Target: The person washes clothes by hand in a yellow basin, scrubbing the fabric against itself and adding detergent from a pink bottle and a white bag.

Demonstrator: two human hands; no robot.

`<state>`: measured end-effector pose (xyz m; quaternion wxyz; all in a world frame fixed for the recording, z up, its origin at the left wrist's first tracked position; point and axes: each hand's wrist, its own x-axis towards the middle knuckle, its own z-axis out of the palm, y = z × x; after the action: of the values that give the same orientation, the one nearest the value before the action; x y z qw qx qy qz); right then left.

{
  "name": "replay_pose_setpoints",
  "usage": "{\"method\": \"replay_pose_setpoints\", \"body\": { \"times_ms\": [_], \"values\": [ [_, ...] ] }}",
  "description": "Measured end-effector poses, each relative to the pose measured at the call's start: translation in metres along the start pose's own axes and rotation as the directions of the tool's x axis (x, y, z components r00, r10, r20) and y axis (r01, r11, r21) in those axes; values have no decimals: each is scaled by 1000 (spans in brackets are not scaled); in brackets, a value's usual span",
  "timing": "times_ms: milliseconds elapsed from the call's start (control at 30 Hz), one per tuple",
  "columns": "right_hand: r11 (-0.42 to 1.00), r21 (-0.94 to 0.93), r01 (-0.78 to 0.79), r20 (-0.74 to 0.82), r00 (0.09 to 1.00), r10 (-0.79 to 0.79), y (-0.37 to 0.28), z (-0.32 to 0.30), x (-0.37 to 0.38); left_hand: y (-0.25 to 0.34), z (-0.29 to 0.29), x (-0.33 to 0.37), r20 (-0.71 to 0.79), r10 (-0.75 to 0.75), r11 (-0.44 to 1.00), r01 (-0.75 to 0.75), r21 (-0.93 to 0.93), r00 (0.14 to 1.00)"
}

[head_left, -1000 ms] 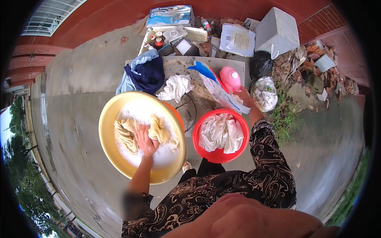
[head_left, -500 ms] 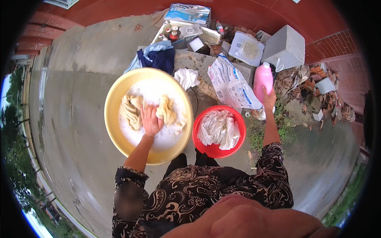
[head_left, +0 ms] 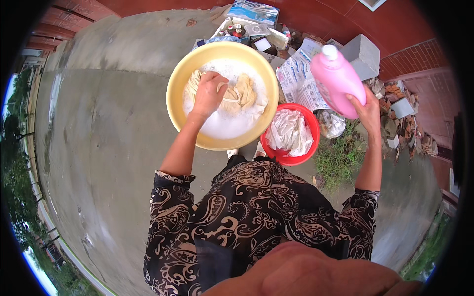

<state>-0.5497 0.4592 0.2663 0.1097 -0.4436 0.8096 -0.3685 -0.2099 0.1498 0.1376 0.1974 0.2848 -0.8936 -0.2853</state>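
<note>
A large yellow basin holds sudsy water with a cream-coloured cloth bunched in it. Over the basin's left half, my left hand is closed, its fingers curled and pinched beside the cloth; whatever they hold is hidden. My right hand grips a pink plastic bottle by its lower end, lifted at the right and tilted so its white cap points up and left. A red basin with crumpled white cloth stands to the right of the yellow one.
Behind the basins lie a printed plastic bag, a foam box with bottles and a blue printed carton. A grey block stands near broken bricks at the right. Grass grows below a clear plastic bag.
My right hand has raised the pink bottle and brought it nearer. My left hand has gone from spread on the cloth to curled and lifted. The view has shifted, too.
</note>
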Motion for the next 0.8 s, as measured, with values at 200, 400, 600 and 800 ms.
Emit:
{"method": "replay_pose_setpoints", "body": {
  "times_ms": [200, 400, 600, 800],
  "values": [
    [986, -20, 165, 384, 912, -145, -102, 47, -13, 49, -89, -5, 14, 95, 938, -85, -336, 995],
    [944, -55, 324, 502, 827, -254, -151, 81, -13, 77, -128, -23, 92, 418, 839, -346, -420, 904],
    [949, -75, 307, 548, 807, -218, -180, 92, -9, 53, -133, -31, 48, 542, 807, -504, -309, 839],
    [954, -122, 275, 559, 813, -163, -191, 98, -5, 39, -123, -32, 118, 526, 820, -465, -333, 842]
  ]
}}
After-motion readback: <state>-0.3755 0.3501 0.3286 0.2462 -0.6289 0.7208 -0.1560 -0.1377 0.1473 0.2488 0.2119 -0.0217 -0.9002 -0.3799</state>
